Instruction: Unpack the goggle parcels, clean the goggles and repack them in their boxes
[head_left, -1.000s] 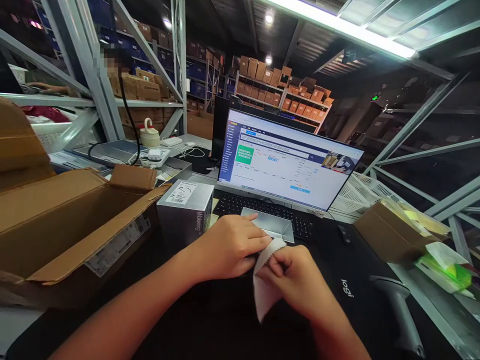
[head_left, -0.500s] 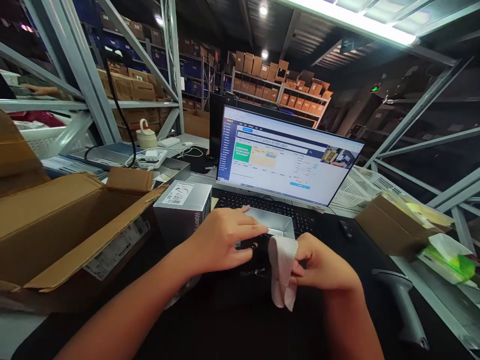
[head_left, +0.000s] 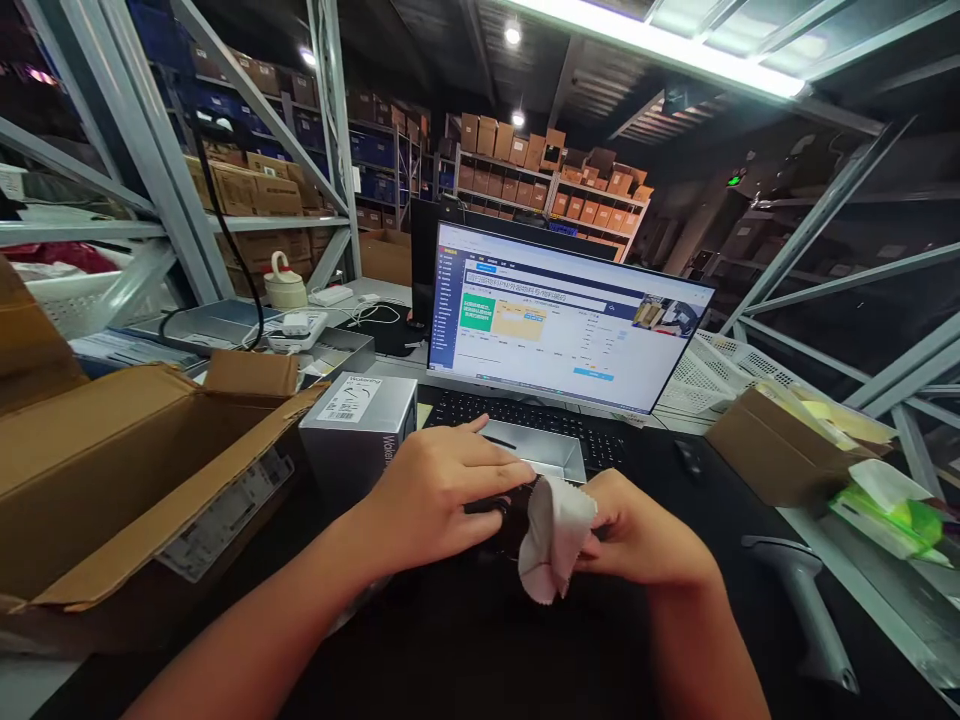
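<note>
My left hand [head_left: 442, 490] is closed on a dark glossy object [head_left: 511, 520], its thumb below and its fingers along the top. Fingers and cloth cover most of that object, so its kind cannot be made out. In my right hand [head_left: 637, 530] is a white cleaning cloth [head_left: 553, 540] with a zigzag edge, pinched and hanging in folds against the dark object. Just behind both hands lies an open silvery box tray [head_left: 568, 458]. A closed grey product box [head_left: 360, 420] with a white label stands left of my left hand.
An open carton [head_left: 150, 480] fills the left side. Behind the hands are a keyboard [head_left: 607, 445] and a lit monitor [head_left: 555, 340]. To the right lie a mouse [head_left: 688, 459], a barcode scanner [head_left: 806, 600], a smaller carton [head_left: 780, 450] and a tissue pack [head_left: 892, 510].
The cloth has shifted slightly left and its lower end has bunched up against the dark object. Both hands keep their holds. The whole view has moved a little.
</note>
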